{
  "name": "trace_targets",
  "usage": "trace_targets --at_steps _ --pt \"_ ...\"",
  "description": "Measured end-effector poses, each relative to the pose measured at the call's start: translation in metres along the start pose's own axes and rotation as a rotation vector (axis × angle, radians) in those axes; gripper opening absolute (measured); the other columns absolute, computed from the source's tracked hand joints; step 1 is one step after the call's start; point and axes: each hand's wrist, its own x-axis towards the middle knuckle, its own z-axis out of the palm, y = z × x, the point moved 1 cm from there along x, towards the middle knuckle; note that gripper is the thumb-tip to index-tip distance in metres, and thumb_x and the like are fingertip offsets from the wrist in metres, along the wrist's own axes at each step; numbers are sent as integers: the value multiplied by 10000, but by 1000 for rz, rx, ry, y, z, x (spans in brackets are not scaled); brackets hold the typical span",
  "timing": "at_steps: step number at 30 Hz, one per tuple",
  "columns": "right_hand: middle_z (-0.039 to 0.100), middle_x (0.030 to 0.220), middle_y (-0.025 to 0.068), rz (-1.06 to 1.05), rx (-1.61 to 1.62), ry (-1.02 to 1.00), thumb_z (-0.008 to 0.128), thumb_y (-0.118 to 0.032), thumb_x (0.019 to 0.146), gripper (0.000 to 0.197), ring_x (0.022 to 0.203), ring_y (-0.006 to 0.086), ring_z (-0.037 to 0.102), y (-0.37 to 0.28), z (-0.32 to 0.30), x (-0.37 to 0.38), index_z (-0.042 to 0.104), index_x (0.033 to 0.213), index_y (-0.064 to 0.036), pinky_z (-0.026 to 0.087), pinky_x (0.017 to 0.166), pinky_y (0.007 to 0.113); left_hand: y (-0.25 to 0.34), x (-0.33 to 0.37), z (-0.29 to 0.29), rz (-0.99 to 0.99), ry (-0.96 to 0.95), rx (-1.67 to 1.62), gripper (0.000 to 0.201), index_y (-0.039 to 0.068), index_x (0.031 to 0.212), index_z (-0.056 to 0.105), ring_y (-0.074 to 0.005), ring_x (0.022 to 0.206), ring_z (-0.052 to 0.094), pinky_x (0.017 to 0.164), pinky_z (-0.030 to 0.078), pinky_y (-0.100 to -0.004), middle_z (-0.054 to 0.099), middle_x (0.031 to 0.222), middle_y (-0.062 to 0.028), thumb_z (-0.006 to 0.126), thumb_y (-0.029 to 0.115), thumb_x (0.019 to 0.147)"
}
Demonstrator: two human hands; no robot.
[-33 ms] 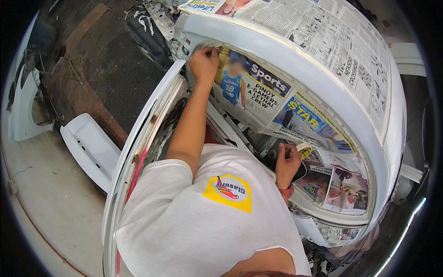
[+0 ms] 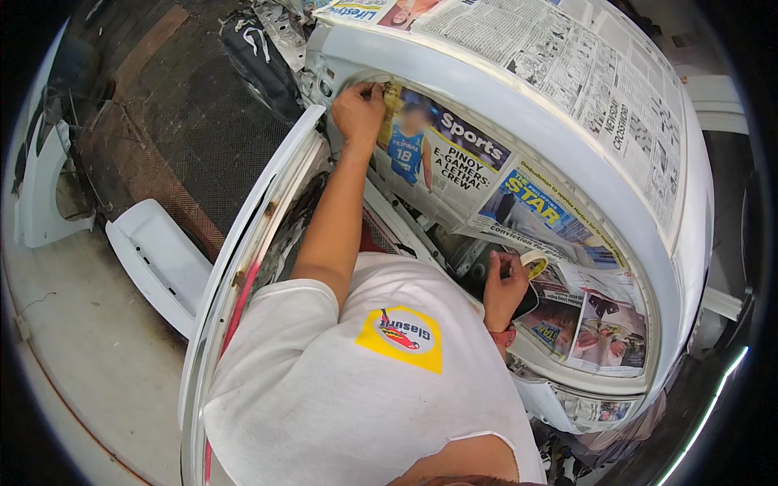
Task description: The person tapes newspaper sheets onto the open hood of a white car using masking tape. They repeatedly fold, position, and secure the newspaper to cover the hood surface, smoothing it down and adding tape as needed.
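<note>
Fingers (image 2: pixel 377 91) of the left hand (image 2: pixel 356 115) are pinching together at the upper left corner of the newspaper sheets (image 2: pixel 454 174), though whether they are gripping the edge or only pressing it I cannot tell; the fingers of the right hand (image 2: pixel 504 290) are grasping a roll of pale tape (image 2: pixel 532 257) just in front of the lower sheets. The newspaper sheets are lining the curved side opening of a white car body (image 2: pixel 462 77), lying inside its rim and sagging in folds toward the lower right. A red wristband (image 2: pixel 507 336) is circling the right wrist. Above, more newspaper (image 2: pixel 583 81) is covering the roof. To the left, an open white door (image 2: pixel 243 215) is standing beside the person's white shirt (image 2: pixel 324 381), and farther out a loose white panel (image 2: pixel 158 259) is resting near a dark mesh mat (image 2: pixel 190 105)
</note>
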Motion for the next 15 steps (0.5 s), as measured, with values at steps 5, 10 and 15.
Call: trace_targets --at_steps 5,10,15 --pt "706 867 121 1 14 7 822 -155 980 182 878 297 657 -9 1 -2 738 942 1 506 860 423 -8 1 4 -123 63 131 393 38 795 804 -424 731 758 721 591 -496 764 751 -204 948 404 800" --pt "704 868 119 -58 4 37 814 -148 989 172 893 290 649 -13 2 -3 741 945 2 501 855 423 -17 10 20 -482 -93 -497 291 24 810 759 -283 639 709 625 547 -403 756 744 -106 948 239 865" --pt "695 858 118 -6 10 59 812 -150 994 173 894 283 649 -8 0 -13 745 948 3 502 849 418 -31 25 25 -767 -287 -863 146 17 957 761 -141 683 678 591 517 -272 747 846 -47 890 78 925"
